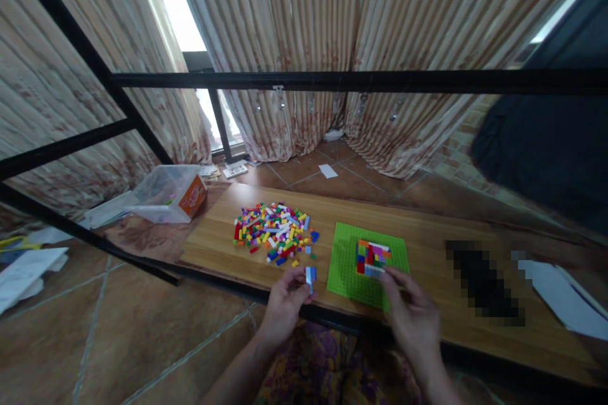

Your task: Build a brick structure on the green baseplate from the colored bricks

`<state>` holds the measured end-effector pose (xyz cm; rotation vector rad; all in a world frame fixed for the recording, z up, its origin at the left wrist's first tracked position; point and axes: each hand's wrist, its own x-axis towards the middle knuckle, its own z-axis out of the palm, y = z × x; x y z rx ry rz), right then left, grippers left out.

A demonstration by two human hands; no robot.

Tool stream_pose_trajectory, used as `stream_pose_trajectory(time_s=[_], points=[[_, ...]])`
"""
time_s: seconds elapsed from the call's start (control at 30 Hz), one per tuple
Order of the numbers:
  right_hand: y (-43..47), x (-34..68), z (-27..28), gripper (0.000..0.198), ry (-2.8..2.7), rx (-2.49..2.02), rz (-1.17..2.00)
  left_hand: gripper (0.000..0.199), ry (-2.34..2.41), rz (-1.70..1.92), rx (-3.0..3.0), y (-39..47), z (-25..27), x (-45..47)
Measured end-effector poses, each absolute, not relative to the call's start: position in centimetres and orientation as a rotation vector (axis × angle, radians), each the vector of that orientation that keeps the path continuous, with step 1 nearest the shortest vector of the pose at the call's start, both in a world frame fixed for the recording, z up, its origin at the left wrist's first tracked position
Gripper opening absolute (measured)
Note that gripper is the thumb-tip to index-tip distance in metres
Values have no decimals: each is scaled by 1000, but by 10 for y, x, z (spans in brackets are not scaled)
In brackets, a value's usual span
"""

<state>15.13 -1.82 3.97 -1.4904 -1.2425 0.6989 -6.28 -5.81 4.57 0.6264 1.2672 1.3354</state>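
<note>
Near the front edge of the table, my left hand (285,304) is closed around a few blue and light blue toy building bricks (310,276). My right hand (414,307) reaches over the green baseplate (342,259), its fingertips pinched on a small white brick (378,269) at the front right corner of a patch of coloured bricks (365,254). That patch, of red, blue, orange, purple and other bricks, is fixed on the plate. Whether the white brick is pressed down, I cannot tell. The fingers hide part of the plate's right side.
A pile of loose bricks (273,231) lies left of the plate on the wooden table (213,240). A clear plastic box (166,196) stands beyond the table's left end. Papers (570,300) lie at the right, beside a blurred dark object (484,281). A black metal bar (332,80) crosses ahead.
</note>
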Motion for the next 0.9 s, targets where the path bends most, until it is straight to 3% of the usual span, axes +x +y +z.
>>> stream_pose_trajectory(time_s=[0.17,0.6,0.7,0.9], points=[[-43,71,50,37,-1274,-1261,1234,30,1119,1338,715,-65,46,-53],[-31,52,26,35,-1095,-1195,1545,28,1008,1238,784,-65,36,-67],[-17,55,26,33,-1308,-1313,1412,23,1144,1236,831,-62,31,-78],[31,51,28,19,-1929,-1438,674,16,1709,1072,1306,-56,23,-106]])
